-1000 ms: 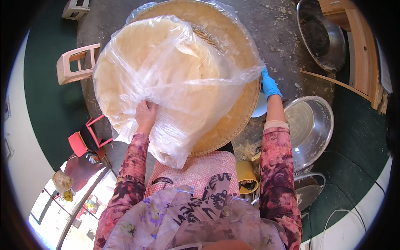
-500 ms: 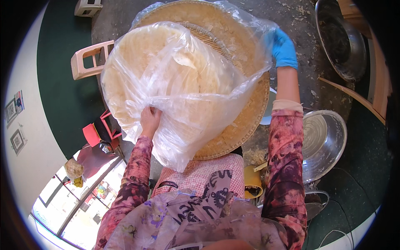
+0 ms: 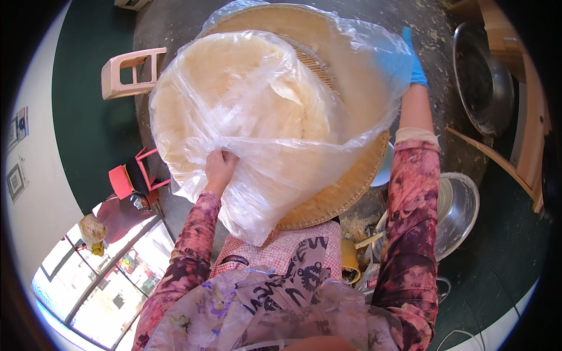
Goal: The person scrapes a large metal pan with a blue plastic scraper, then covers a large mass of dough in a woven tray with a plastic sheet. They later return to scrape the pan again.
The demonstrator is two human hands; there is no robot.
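Note:
A large clear plastic sheet (image 3: 275,175) lies bunched over a stack of pale, thin round flatbread-like sheets (image 3: 234,76). Its gathered folds are pinched in my bare left hand (image 3: 220,168), at the near left of the stack. Beneath is a wide round woven tray (image 3: 345,196) with a plaited rim. My right hand (image 3: 413,64), in a blue glove, is at the tray's far right edge. Its thumb points up and away from the fingers, which show only dimly through the plastic, seemingly stretched out under it.
To the left stand a pale pink stool (image 3: 111,79) and a red chair (image 3: 121,182). On the right are a dark metal basin (image 3: 500,88), a shiny basin (image 3: 465,225) and wooden furniture (image 3: 530,140). A yellow bucket (image 3: 349,257) sits near my lap. Pale scraps litter the floor.
My right hand has moved outward to the right, its thumb now raised and its fingers behind the plastic, which stretches farther right. The left hand keeps its pinch.

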